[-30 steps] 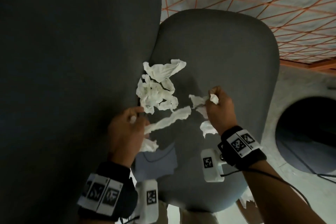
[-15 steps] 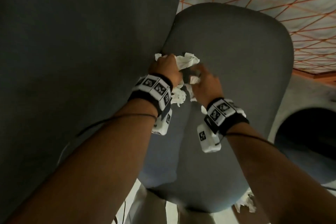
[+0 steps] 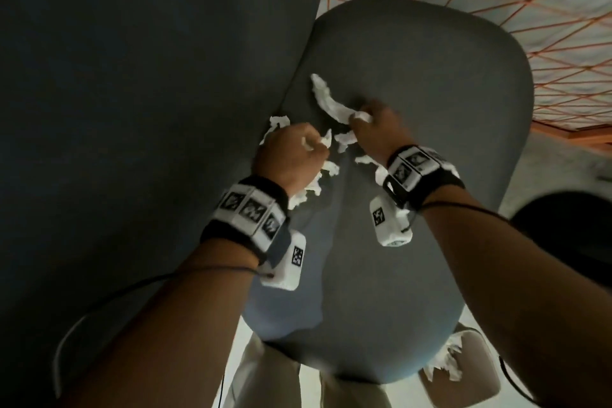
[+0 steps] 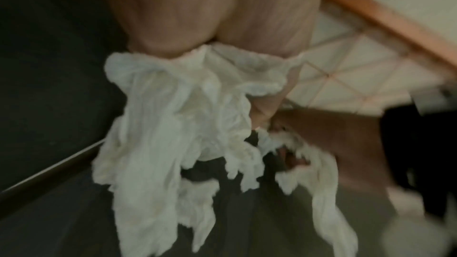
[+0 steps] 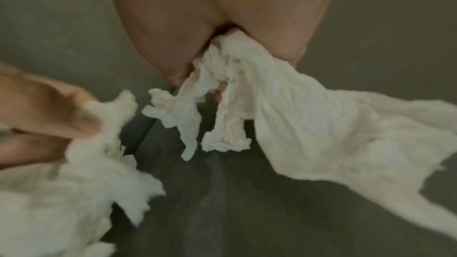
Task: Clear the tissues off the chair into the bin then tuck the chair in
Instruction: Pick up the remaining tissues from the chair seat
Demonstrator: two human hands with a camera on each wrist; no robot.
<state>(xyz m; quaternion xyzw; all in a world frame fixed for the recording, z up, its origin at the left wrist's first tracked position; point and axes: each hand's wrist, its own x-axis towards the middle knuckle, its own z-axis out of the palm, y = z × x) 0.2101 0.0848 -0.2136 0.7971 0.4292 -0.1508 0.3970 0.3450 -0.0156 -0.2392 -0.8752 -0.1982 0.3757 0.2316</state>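
White tissues (image 3: 326, 103) sit bunched in both my fists at the centre of the frame, over the grey chair (image 3: 414, 159) seat: my left hand (image 3: 289, 156) grips a ragged wad, my right hand (image 3: 377, 129) clutches a long strip; the bin's dark mouth (image 3: 563, 242) sits at right

Both forearms are bare, with no sleeves. Each wrist carries a black band (image 3: 427, 172) faced with white tiles printed in black square-code markings; the left wrist band (image 3: 251, 212) matches it. Under each band hangs a small white camera block (image 3: 387, 219) with its own code sticker (the left one (image 3: 284, 263) likewise). A thin black cable (image 3: 132, 288) trails along each forearm.
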